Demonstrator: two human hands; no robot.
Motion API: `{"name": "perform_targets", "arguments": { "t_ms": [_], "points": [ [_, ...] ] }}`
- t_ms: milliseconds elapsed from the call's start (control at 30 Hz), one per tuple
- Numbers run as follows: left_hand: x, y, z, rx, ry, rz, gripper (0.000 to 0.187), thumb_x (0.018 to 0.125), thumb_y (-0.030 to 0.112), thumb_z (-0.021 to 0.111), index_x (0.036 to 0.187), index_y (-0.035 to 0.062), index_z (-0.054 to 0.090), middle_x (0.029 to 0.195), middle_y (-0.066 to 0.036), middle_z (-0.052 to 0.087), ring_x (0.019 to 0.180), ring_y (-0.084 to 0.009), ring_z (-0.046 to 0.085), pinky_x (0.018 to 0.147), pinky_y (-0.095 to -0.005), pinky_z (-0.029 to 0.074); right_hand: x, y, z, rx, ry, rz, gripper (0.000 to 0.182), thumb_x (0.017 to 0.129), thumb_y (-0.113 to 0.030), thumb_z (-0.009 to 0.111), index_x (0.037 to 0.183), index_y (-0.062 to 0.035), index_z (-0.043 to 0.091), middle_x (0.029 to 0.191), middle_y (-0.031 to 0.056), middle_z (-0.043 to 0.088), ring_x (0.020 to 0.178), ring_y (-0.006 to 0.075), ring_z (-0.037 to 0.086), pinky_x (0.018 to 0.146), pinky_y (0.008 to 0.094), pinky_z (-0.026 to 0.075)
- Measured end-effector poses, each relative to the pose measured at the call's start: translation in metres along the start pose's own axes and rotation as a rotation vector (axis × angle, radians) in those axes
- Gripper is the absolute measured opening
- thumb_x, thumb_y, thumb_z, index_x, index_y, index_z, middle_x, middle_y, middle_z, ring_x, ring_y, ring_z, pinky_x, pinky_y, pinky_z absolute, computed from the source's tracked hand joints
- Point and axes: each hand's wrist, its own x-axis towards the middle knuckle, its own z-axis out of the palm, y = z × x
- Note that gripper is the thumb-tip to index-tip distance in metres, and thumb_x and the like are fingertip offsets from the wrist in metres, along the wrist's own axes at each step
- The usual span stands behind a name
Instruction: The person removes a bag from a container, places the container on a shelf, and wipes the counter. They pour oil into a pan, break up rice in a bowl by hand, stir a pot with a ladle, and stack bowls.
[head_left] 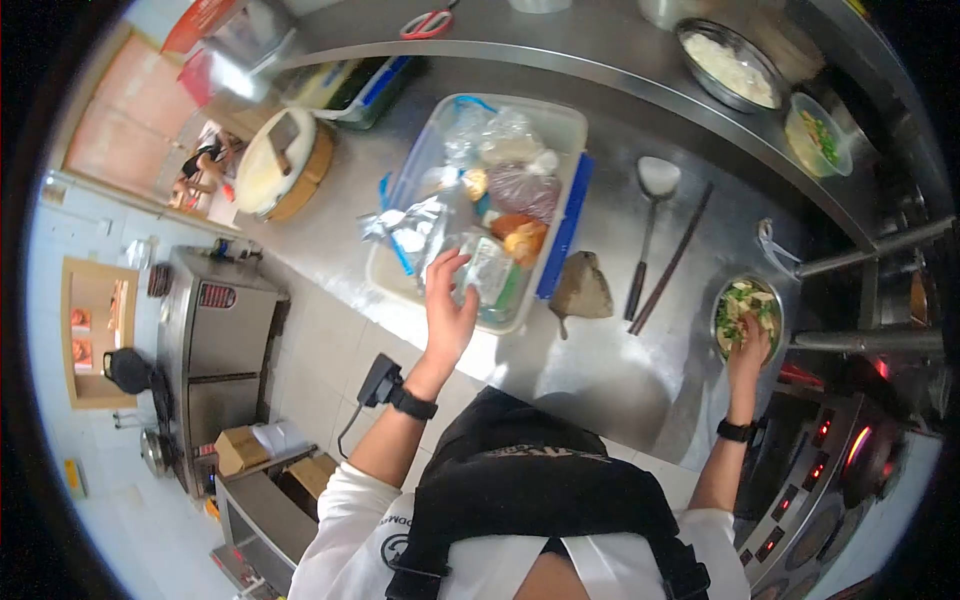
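My left hand [450,312] is over the near edge of a clear plastic bin [405,288], fingers apart and nothing held. Inside the bin are several plastic bags, among them a bag of dark reddish grains [523,192], a silvery crinkled bag [425,225] and a clear packet [487,270] close to my left fingers. On the right, my right hand [748,350] reaches into a metal bowl [717,318] of chopped green and pale food [742,300]. Its fingertips are down among the pieces, so their grip is hidden.
Between my hands lie a flat brown object [582,288], a ladle [645,230] and dark chopsticks [675,255]. A round chopping board [270,175] with a cleaver [282,148] sits left. Red scissors [428,24] and bowls occupy the shelf [590,55]. A lit stove [820,470] stands right.
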Motion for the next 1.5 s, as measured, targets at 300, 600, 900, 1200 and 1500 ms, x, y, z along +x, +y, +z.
{"name": "perform_targets", "arguments": {
  "t_ms": [300,600,900,1200,1500],
  "points": [
    [-0.110,-0.117,-0.068,-0.416,0.152,-0.320,0.035,0.073,-0.011,0.042,0.104,0.0021,0.052,0.102,-0.007,0.055,0.093,-0.0173,0.054,0.080,-0.0279,0.042,-0.077,-0.309,-0.020,1.835,-1.345,0.780,0.049,0.086,-0.033,0.056,0.118,-0.0005,0.038,0.110,0.0167,0.052,0.099,0.0228,0.053,0.080,0.0372,0.046],
    [-0.185,-0.203,-0.108,-0.654,-0.236,-0.501,0.028,0.080,-0.004,0.043,0.105,0.0034,0.051,0.105,-0.004,0.055,0.092,-0.0142,0.054,0.081,-0.0266,0.042,-0.098,-0.400,0.036,2.061,-0.612,1.320,0.040,0.077,-0.028,0.061,0.100,-0.0022,0.040,0.090,0.0126,0.040,0.088,0.0260,0.046,0.090,0.0490,0.044],
    [-0.190,-0.252,-0.106,-1.231,-0.427,-0.946,0.045,0.090,0.042,0.037,0.120,0.0098,0.047,0.122,-0.005,0.050,0.107,-0.0198,0.048,0.092,-0.0378,0.036,-0.216,-0.368,-0.110,1.752,-0.629,1.397,0.028,0.080,-0.020,0.050,0.102,-0.0039,0.046,0.093,0.0080,0.054,0.079,0.0183,0.053,0.069,0.0313,0.051],
    [-0.268,-0.222,-0.077,-1.474,-0.614,-0.954,0.057,0.088,0.052,0.032,0.125,0.0086,0.041,0.119,-0.011,0.049,0.105,-0.0255,0.050,0.090,-0.0401,0.040,-0.297,-0.264,-0.216,1.523,-0.817,1.202,0.029,0.079,-0.020,0.051,0.103,-0.0037,0.049,0.084,0.0059,0.057,0.065,0.0130,0.053,0.049,0.0247,0.044],
    [-0.349,-0.039,-0.075,-1.433,-0.602,-0.848,0.047,0.090,0.042,0.037,0.119,0.0064,0.046,0.107,-0.009,0.054,0.092,-0.0212,0.055,0.078,-0.0345,0.047,-0.320,-0.090,-0.347,1.599,-0.596,0.908,0.032,0.081,-0.024,0.051,0.102,-0.0002,0.050,0.081,0.0041,0.057,0.062,0.0100,0.053,0.046,0.0230,0.044]
  ]
}}
